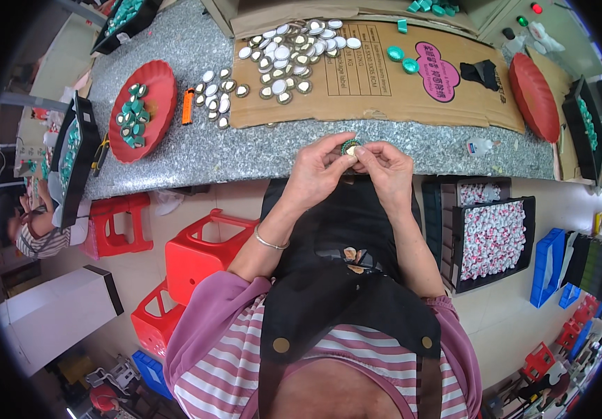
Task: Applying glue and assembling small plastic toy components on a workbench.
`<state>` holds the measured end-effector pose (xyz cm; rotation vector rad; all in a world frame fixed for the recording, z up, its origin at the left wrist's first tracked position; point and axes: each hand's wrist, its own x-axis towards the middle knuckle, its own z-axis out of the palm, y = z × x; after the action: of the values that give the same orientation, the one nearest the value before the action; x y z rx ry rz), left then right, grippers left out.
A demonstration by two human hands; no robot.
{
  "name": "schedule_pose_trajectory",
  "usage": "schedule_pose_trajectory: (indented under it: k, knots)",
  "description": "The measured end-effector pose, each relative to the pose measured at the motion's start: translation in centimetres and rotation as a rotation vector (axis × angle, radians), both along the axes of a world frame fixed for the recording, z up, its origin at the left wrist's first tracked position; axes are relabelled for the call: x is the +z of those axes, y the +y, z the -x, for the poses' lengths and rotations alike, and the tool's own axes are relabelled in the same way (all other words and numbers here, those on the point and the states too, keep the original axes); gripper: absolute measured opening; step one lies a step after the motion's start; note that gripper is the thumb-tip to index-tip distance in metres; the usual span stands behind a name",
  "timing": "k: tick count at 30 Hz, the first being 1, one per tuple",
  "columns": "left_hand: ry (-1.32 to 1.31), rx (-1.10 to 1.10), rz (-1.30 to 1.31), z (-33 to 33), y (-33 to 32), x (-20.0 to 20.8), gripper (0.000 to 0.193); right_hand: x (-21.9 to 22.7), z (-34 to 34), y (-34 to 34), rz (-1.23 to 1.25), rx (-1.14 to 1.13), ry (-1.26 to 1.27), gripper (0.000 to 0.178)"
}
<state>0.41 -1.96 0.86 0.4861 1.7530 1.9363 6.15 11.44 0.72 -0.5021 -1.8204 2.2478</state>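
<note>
My left hand (317, 166) and my right hand (391, 166) meet just over the counter's near edge. Between their thumbs and fingers they pinch a small round cap (349, 146) with a green, ridged rim and a pale inside; part of it is hidden by fingertips. Beyond them lies a flat cardboard sheet (301, 115), bearing a heap of small white-faced discs (283, 52) with dark rims. Two empty-looking green caps (403, 60) sit toward the sheet's middle. To the left, a red scalloped plate (160, 80) holds several green pieces (133, 115) with pale centres.
An orange tool (188, 106) lies beside the discs. A small clear bottle (481, 146) and a second red plate (530, 91) are on the right. Black trays (83, 150) of green pieces flank the counter. Red stools (192, 262) and a crate (458, 244) of white-and-pink pieces stand below.
</note>
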Motion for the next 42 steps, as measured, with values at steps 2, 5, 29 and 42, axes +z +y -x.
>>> schedule_pose_trajectory:
  k: [2, 5, 29, 42]
  knots:
    - [-0.025, 0.015, -0.019, 0.0, -0.1, 0.2, 0.031, -0.5, -0.3, -0.3, -0.003, 0.001, 0.038, 0.012]
    - [-0.254, 0.031, -0.111, 0.9, -0.7, 0.6, 0.033, 0.2, -1.7, -0.6, -0.065, -0.052, 0.08, 0.014]
    - [-0.303, 0.147, -0.293, 3.0, -2.6, -0.9, 0.021, -2.7, -9.0, 10.7, -0.548, -0.829, 0.096, 0.031]
    - [-0.274, 0.056, -0.215, 3.5, -3.3, 1.1, 0.04, -2.0, -5.9, 14.2, -0.861, -0.637, -0.045, 0.074]
